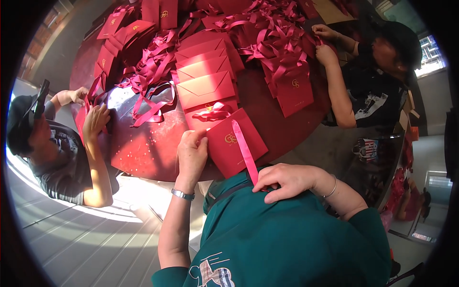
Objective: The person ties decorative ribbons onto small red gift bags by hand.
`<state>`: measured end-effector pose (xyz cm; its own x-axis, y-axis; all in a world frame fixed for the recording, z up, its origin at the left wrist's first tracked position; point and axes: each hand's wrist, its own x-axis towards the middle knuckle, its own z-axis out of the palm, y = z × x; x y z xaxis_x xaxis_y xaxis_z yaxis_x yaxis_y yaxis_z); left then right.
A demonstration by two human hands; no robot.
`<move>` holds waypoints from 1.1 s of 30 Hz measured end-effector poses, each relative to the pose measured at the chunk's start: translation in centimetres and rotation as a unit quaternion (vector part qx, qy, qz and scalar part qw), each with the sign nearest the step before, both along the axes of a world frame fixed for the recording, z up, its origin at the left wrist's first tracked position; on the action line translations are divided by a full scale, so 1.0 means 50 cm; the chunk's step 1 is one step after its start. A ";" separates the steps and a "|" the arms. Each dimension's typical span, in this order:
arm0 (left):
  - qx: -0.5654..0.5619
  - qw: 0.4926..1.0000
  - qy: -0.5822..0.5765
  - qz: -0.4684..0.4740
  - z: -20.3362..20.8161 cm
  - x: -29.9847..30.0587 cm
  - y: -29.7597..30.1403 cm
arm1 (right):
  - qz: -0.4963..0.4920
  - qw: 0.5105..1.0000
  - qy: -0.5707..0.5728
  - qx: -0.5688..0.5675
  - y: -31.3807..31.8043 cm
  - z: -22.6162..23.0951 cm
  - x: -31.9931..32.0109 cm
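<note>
A flat red paper gift bag [220, 155] with a gold emblem lies tilted at the table's near edge, close against my body. My left hand [192, 155] is closed on its left edge, thumb toward the printed face. From the bag's upper part a shiny pink-red ribbon [244, 146] runs down across the front. The lower end of that ribbon is pinched in my right hand [289, 182], just off the bag's right side. Right behind the bag, a row of overlapping red bags [205, 91] shows folded flaps, with a looped ribbon [213, 112] on the nearest one.
The dark red round table [143, 153] carries heaped ribbons [279, 36], more bags with ribbons [294, 88] at right and stacked bags [107, 57] at far left. One person's hands [95, 119] hold a red bag at left; another person's hands [327, 52] handle ribbon at right.
</note>
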<state>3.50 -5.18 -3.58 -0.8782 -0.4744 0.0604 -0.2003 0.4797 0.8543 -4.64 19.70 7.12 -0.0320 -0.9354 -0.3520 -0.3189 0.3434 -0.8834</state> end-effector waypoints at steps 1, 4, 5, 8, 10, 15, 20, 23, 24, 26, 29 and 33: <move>-0.004 1.000 0.002 0.004 0.000 -0.001 0.000 | -0.009 0.998 -0.058 -0.002 0.010 -0.014 -0.007; 0.012 1.000 0.000 -0.002 0.001 -0.004 0.000 | -0.016 0.991 -0.134 -0.014 0.024 -0.041 -0.014; 0.012 1.000 -0.001 -0.001 0.001 -0.005 0.000 | -0.015 0.988 -0.152 -0.024 0.025 -0.047 -0.015; -0.002 1.000 0.003 -0.013 -0.002 -0.007 -0.002 | -0.041 0.984 -0.173 -0.024 0.020 -0.058 -0.013; -0.037 0.999 0.026 -0.021 -0.014 -0.005 -0.002 | -0.054 0.989 -0.131 -0.042 0.012 -0.053 -0.003; -0.162 0.983 0.080 -0.019 0.003 -0.006 0.004 | -0.091 0.967 0.064 -0.229 -0.025 -0.056 -0.007; -0.022 0.997 -0.036 -0.069 0.041 -0.010 -0.007 | -0.260 0.962 0.015 -0.078 -0.122 -0.043 -0.021; 0.136 0.980 -0.105 -0.098 0.043 -0.016 -0.033 | -0.344 0.936 0.051 -0.059 -0.173 -0.081 -0.014; 0.152 0.977 -0.101 -0.109 0.026 -0.016 -0.041 | -0.330 0.931 0.131 -0.087 -0.180 -0.104 -0.016; 0.166 0.974 -0.106 -0.109 0.024 -0.017 -0.045 | -0.312 0.921 0.207 -0.109 -0.185 -0.138 -0.012; 0.170 0.973 -0.113 -0.106 0.019 -0.019 -0.049 | -0.337 0.898 0.260 -0.109 -0.194 -0.160 -0.008; 0.158 0.975 -0.129 -0.091 0.004 -0.024 -0.054 | -0.341 0.894 0.276 -0.098 -0.202 -0.163 0.004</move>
